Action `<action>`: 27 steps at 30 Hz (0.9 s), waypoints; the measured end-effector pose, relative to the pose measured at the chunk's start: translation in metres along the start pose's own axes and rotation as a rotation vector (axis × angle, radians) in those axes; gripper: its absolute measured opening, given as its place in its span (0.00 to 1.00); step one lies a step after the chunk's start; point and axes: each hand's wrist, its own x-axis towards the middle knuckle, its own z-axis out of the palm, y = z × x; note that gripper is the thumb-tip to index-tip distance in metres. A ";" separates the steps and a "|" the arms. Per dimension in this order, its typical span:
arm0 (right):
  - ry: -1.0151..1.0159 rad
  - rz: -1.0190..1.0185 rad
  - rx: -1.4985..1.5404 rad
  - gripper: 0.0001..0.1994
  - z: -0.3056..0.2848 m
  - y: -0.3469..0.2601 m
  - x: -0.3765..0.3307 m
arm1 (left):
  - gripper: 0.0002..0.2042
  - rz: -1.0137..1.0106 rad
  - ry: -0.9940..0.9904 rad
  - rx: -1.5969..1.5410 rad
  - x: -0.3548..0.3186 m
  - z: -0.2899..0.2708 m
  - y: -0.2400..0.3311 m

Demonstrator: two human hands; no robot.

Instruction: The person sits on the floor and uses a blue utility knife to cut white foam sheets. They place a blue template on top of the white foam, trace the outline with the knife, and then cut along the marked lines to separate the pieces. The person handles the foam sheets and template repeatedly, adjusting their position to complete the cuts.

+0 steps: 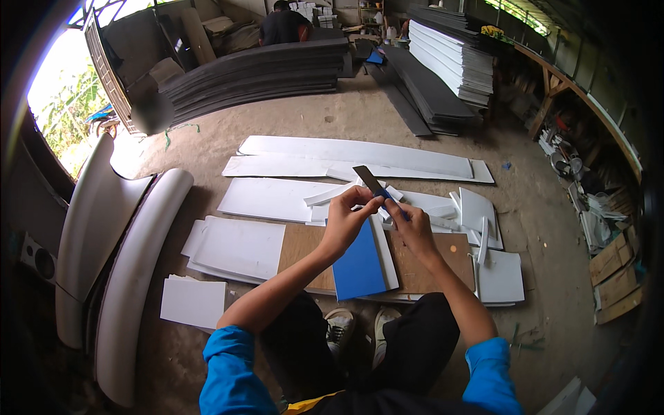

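Observation:
Both my hands are raised over the work on the floor and meet at a knife (370, 181) with a blue handle and a broad dark blade. The blade points up and away to the left. My right hand (417, 228) is closed round the handle. With thumb and fingers pinched, my left hand (346, 220) grips it where blade and handle meet. Below lies a blue rectangular sheet (360, 266), with a white strip along its right side. Both rest on a brown wooden board (304, 252). White offcuts (443, 214) are scattered beyond my right hand.
Long white panels (297, 147) lie farther off; white sheets (238, 245) flank the board. Curved white pieces (142, 283) stand at left. Dark sheets (256, 76) and a white stack (446, 62) are at the back, where another person (283, 26) is. Wood pieces (615, 277) line the right.

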 end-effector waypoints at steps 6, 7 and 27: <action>0.047 -0.056 0.012 0.24 0.004 -0.004 -0.002 | 0.07 -0.048 0.020 -0.072 -0.003 0.000 0.002; 0.052 -0.065 0.014 0.23 0.005 -0.002 -0.001 | 0.07 -0.047 0.026 -0.110 -0.002 0.000 0.001; -0.295 -0.053 0.323 0.16 0.003 -0.011 -0.005 | 0.06 -0.019 0.072 -0.337 0.006 -0.009 0.005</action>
